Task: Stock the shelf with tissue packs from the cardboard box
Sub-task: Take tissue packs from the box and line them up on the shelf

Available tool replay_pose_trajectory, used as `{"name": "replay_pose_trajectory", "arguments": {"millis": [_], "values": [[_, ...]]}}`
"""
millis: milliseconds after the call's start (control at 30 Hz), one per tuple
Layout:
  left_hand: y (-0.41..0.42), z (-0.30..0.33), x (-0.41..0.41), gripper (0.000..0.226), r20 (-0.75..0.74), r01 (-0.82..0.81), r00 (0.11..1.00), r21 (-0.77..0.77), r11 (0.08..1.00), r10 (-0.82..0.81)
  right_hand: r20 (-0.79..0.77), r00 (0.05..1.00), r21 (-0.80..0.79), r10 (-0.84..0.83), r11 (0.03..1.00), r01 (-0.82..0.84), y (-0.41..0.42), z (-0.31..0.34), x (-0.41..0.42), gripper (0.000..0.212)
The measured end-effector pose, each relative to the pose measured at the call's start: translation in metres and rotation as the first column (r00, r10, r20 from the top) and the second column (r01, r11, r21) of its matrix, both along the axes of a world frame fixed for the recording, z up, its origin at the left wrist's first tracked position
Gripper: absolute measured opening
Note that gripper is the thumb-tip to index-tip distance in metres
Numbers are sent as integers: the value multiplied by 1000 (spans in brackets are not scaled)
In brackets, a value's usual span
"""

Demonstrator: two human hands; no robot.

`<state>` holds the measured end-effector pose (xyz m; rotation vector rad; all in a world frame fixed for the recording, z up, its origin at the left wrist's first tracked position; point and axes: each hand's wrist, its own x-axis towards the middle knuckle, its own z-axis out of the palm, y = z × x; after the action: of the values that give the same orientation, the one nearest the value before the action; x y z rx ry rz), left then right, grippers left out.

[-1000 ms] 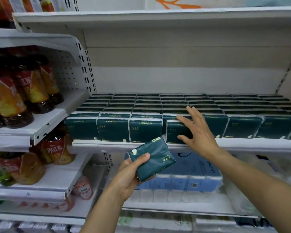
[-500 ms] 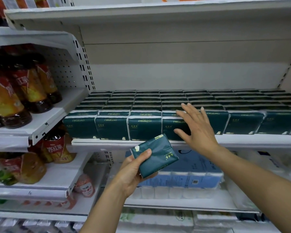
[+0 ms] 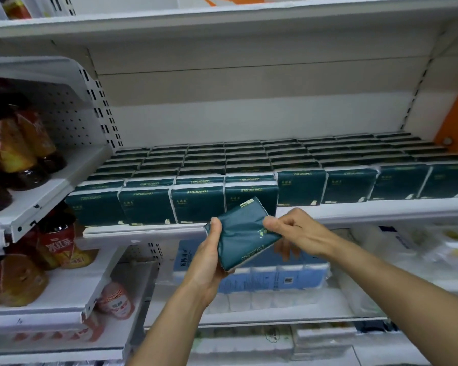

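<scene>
Both hands are holding one dark green tissue pack just in front of the shelf: left hand gripping its left edge, right hand pinching its right side. Glossy wrapper is reading "COMFORTABLE". Matching packs are filling the shelf behind in rows.

Right hand now on held pack

A white shelf carries dark green tissue packs standing upright in rows from front edge to back wall. The left four front packs sit further forward than those to the right. To the left, a separate white shelf holds bottles with red-and-yellow labels.
</scene>
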<state>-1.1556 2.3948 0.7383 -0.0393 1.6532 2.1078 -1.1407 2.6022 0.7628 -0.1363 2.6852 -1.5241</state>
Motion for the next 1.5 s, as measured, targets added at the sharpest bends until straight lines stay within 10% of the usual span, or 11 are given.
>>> {"name": "replay_pose_trajectory", "arguments": {"millis": [467,667,800,967,1100,1267,1500], "values": [[86,0,12,37,-65,88,995,206,975,-76,45,981,-606,-191,775,178,54,9,17,45],[101,1,15,36,-142,-31,989,10,999,33,-218,895,-441,-390,857,266,67,22,11,28],[93,7,12,18,-261,-242,937,3,970,234,-482,818,8,-313,932,362,86,49,-2,37],[84,9,2,25,-766,-513,620,-235,826,167,-494,868,649,56,688,325,95,50,-20,45],[78,15,-19,52,-876,-594,429,-457,662,-220,-440,883,745,164,615,258,88,30,-28,47],[78,15,-34,67,-709,-533,518,-705,468,-478,-551,809,735,205,579,354,89,10,-36,54],[83,18,-33,69,-676,-521,557,-737,430,-483,-589,773,722,235,583,373,91,-4,-44,53]]}}
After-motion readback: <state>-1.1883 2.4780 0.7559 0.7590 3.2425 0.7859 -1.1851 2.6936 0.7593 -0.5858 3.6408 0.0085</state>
